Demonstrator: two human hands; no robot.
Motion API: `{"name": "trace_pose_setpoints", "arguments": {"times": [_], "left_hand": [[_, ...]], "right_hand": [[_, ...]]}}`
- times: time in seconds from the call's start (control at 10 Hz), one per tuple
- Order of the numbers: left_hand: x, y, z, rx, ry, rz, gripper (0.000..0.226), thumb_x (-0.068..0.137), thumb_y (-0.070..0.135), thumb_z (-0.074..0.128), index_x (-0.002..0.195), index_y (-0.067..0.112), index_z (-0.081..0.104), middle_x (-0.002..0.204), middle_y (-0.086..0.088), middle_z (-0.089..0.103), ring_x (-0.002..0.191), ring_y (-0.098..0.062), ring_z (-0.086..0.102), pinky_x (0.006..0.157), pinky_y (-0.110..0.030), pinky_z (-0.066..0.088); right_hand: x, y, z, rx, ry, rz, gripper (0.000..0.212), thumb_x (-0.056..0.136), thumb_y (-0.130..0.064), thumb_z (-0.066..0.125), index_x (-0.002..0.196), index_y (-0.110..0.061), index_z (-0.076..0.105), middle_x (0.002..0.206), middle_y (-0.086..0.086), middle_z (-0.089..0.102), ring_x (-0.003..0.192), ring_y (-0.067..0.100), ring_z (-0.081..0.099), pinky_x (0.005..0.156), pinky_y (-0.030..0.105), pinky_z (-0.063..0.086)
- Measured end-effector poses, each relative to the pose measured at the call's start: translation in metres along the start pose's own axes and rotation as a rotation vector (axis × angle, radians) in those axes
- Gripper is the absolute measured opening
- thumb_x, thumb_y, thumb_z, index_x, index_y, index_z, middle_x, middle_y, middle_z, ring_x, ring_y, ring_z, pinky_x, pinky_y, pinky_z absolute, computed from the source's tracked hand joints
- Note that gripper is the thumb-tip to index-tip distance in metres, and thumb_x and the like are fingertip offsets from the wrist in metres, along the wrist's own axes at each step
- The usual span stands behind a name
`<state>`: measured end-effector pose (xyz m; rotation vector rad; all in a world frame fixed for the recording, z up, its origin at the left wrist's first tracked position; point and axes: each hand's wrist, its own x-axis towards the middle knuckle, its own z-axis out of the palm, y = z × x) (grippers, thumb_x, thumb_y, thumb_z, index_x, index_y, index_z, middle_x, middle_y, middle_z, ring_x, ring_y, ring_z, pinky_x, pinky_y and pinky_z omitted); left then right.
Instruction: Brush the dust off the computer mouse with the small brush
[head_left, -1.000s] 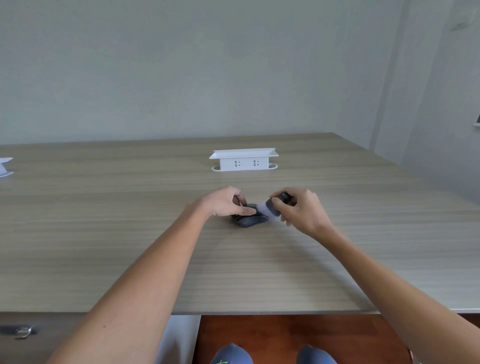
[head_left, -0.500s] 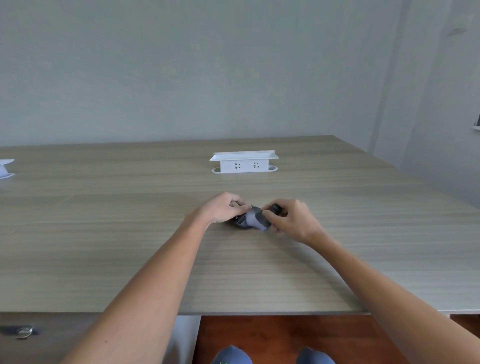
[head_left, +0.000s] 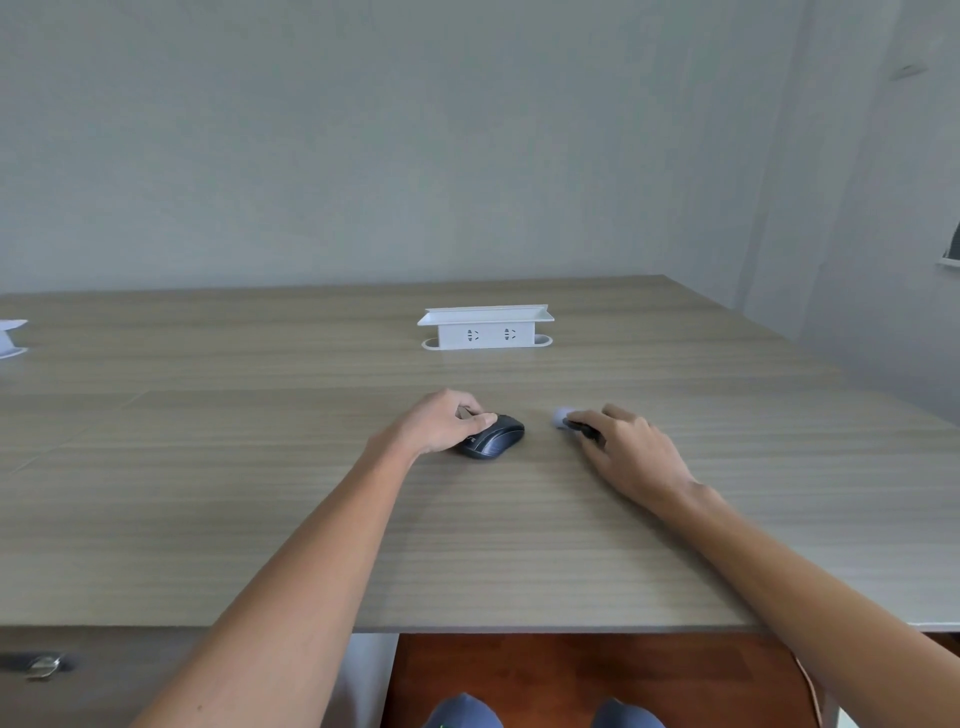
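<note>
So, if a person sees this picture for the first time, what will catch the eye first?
Probably the two hands at the middle of the wooden desk: the left hand steadies a dark computer mouse, and the right hand holds a small brush apart from it, to its right. Behind them stands a white socket box.

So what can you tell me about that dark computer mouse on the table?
The dark grey computer mouse is a small rounded plastic-looking body with a smooth domed back and a faint mark near its rear. It lies flat on the pale wood-grain table, in front of the white socket box. The left hand grips its left side, thumb laid over its top. The right hand, holding the small brush, is off to its right, not touching it.
</note>
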<state>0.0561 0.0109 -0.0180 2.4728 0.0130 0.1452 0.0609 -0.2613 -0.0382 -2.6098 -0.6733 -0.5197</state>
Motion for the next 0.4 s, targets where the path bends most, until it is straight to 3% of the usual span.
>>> {"name": "trace_pose_setpoints", "arguments": {"times": [0.2, 0.3, 0.4], "left_hand": [[-0.017, 0.004, 0.002, -0.02, 0.071, 0.073, 0.026, 0.093, 0.042, 0.06, 0.104, 0.023, 0.074, 0.075, 0.006, 0.06, 0.075, -0.01, 0.054, 0.068, -0.023, 0.042], [-0.029, -0.001, 0.009, -0.076, 0.125, 0.128, 0.025, 0.095, 0.039, 0.058, 0.106, 0.023, 0.074, 0.084, 0.006, 0.059, 0.097, -0.013, 0.053, 0.09, -0.025, 0.043], [-0.032, -0.013, 0.012, -0.134, 0.221, 0.092, 0.034, 0.098, 0.046, 0.05, 0.097, 0.021, 0.073, 0.088, 0.006, 0.049, 0.097, -0.015, 0.056, 0.09, -0.025, 0.042]], "right_hand": [[-0.005, -0.001, 0.004, -0.054, -0.076, -0.077, 0.041, 0.1, -0.045, 0.054, 0.14, -0.034, 0.059, 0.1, -0.007, 0.04, 0.114, 0.021, 0.055, 0.075, 0.025, 0.035], [-0.009, -0.004, 0.001, -0.052, -0.101, -0.082, 0.045, 0.099, -0.052, 0.055, 0.14, -0.036, 0.059, 0.102, -0.006, 0.042, 0.11, 0.02, 0.054, 0.076, 0.025, 0.037], [-0.006, -0.001, -0.004, 0.048, -0.115, -0.028, 0.047, 0.096, -0.058, 0.055, 0.139, -0.04, 0.059, 0.103, -0.005, 0.048, 0.092, 0.015, 0.053, 0.075, 0.031, 0.046]]}}
